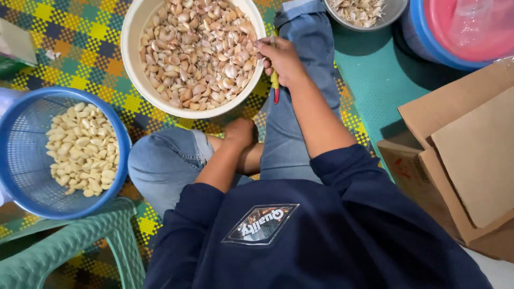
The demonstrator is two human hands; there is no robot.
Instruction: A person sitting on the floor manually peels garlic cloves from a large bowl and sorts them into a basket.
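Left hand: your left hand (pixel 239 132) is resting closed between your jeans-clad legs, holding nothing visible.
Right hand: your right hand (pixel 280 60) is gripping a yellow-handled knife (pixel 275 85) at the rim.
Bowl: the cream bowl (pixel 134 59) of unpeeled garlic cloves (pixel 195 51) is sitting just beyond.

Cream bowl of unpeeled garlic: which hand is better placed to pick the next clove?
Right hand: it's at the bowl rim, fingers touching the cloves, though holding a small knife. Left hand rests down by the leg.
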